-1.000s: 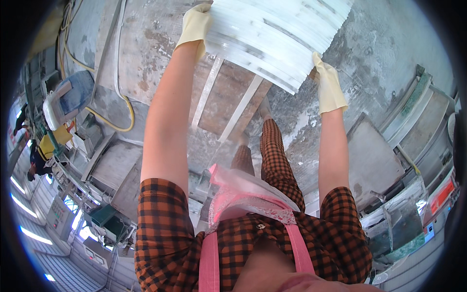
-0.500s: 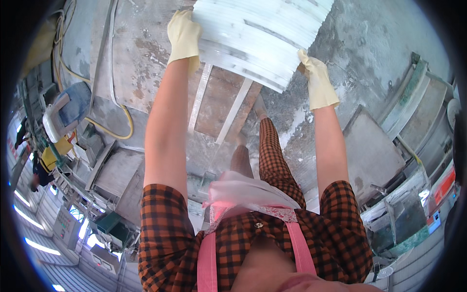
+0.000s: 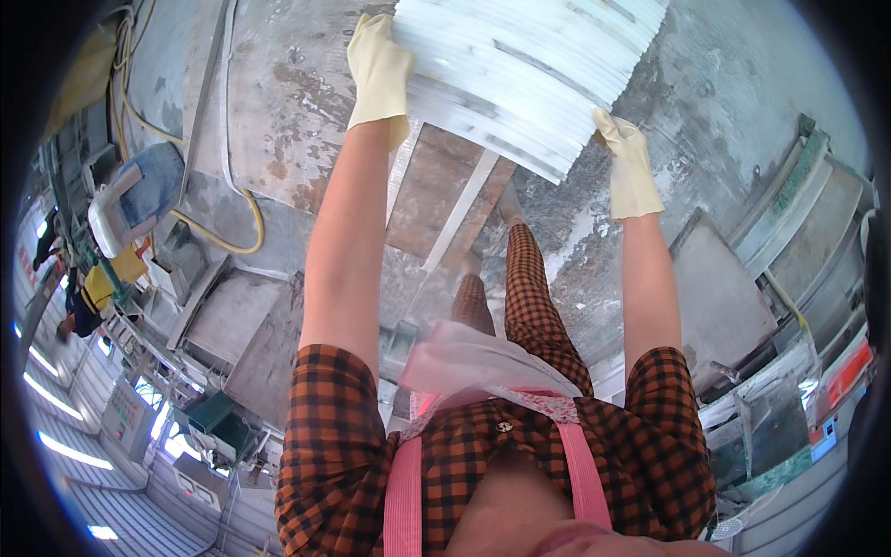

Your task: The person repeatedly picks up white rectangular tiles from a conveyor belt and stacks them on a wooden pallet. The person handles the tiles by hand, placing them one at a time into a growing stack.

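A white ribbed sheet (image 3: 534,79), seemingly made of many narrow strips side by side with some grey gaps, spans both my hands. My left hand (image 3: 379,72), in a cream rubber glove, is closed on its left edge; the fingertips are partly hidden. Gloved alike, my right hand (image 3: 629,162) pinches the sheet near its lower right edge. The far part of the sheet runs out of the picture. Below its near edge shows a brown board (image 3: 436,190) with pale strips (image 3: 461,209) on it.
Over the stained floor at left runs a yellow hose (image 3: 218,243), by a blue-and-white chair-like object (image 3: 139,195). Grey slabs (image 3: 719,278) lean at right. A person in dark and yellow clothing (image 3: 88,297) is at far left. My feet stand beside the board.
The whole view has shifted, so most things sit farther right in the picture. My hands and the sheet have moved slightly right together. Both hands keep their hold.
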Motion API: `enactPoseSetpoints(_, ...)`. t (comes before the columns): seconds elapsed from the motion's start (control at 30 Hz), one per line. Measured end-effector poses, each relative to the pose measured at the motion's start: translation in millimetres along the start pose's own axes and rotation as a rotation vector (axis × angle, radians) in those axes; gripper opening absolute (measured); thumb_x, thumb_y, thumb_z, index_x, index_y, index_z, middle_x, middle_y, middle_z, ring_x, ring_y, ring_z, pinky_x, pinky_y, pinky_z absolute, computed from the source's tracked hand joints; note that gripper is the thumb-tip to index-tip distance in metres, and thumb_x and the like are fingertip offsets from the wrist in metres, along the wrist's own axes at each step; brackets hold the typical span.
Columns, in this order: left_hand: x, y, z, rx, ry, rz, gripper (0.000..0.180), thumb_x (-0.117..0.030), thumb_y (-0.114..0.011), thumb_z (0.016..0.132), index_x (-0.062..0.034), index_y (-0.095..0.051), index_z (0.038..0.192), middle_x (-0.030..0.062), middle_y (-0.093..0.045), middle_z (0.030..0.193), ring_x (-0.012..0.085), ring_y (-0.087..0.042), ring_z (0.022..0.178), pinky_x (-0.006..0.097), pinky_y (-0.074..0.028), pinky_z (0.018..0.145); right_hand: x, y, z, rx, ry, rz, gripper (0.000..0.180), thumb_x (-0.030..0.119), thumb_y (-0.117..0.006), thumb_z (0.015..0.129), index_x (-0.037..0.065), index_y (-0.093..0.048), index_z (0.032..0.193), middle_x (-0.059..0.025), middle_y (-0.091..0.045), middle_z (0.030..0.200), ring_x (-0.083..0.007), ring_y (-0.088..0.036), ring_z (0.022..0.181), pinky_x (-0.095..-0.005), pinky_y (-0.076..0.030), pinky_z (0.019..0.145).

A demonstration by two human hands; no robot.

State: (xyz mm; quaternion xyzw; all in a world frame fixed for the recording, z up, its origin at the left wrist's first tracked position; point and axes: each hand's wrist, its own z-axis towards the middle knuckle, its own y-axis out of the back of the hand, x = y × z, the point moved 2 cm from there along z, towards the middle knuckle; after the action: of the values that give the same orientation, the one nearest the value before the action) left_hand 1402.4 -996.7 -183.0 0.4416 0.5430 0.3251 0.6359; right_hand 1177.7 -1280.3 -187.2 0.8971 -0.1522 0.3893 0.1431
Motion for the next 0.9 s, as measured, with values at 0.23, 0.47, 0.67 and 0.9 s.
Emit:
enactPoseSetpoints(0.23,1,2,-1,-0.122,-0.099,-0.064,0.037,0.003,-0.057,0.061,0.0012,-0.068,0.097,0.0153,-0.066,0.106,0.0341,-0.059,0.107,0.035,-0.047,0.095,3,1,1,0.008,-0.004,-0.031,0.066,0.05,-0.073,0.085,-0.01,-0.066,0.112,-0.0089,-0.067,0.104,-0.0142,-0.056,0.1,-0.0299,-0.039,0.096)
enactPoseSetpoints(0.47,-2,1,-11,-0.087,0.003,-0.164,0.043,0.007,-0.052,0.068,0.0014,-0.068,0.107,0.0159,-0.067,0.11,0.0316,-0.062,0.107,0.033,-0.049,0.09,-4,6,10,0.048,-0.041,-0.055,0.053,0.05,-0.072,0.085,-0.001,-0.069,0.1,0.0012,-0.059,0.092,-0.0093,-0.05,0.09,-0.0264,-0.038,0.089)
enactPoseSetpoints(0.67,8,13,-21,-0.115,0.526,-0.482,0.051,0.01,-0.042,0.08,-0.0056,-0.067,0.123,0.0151,-0.07,0.104,0.0194,-0.066,0.088,0.03,-0.049,0.08,-5,10,13,0.076,0.087,-0.015,0.057,0.046,-0.074,0.084,-0.009,-0.068,0.098,-0.0019,-0.06,0.086,-0.0115,-0.052,0.081,-0.0267,-0.042,0.074)
enactPoseSetpoints(0.9,6,15,-1,0.147,0.468,-0.238,0.04,0.004,-0.046,0.083,-0.0035,-0.07,0.113,0.0146,-0.07,0.098,0.0227,-0.065,0.092,0.032,-0.049,0.082,-10,11,23,0.09,0.037,-0.023,0.057,0.046,-0.076,0.081,-0.008,-0.069,0.099,-0.0086,-0.066,0.097,-0.0146,-0.055,0.087,-0.0289,-0.043,0.077)
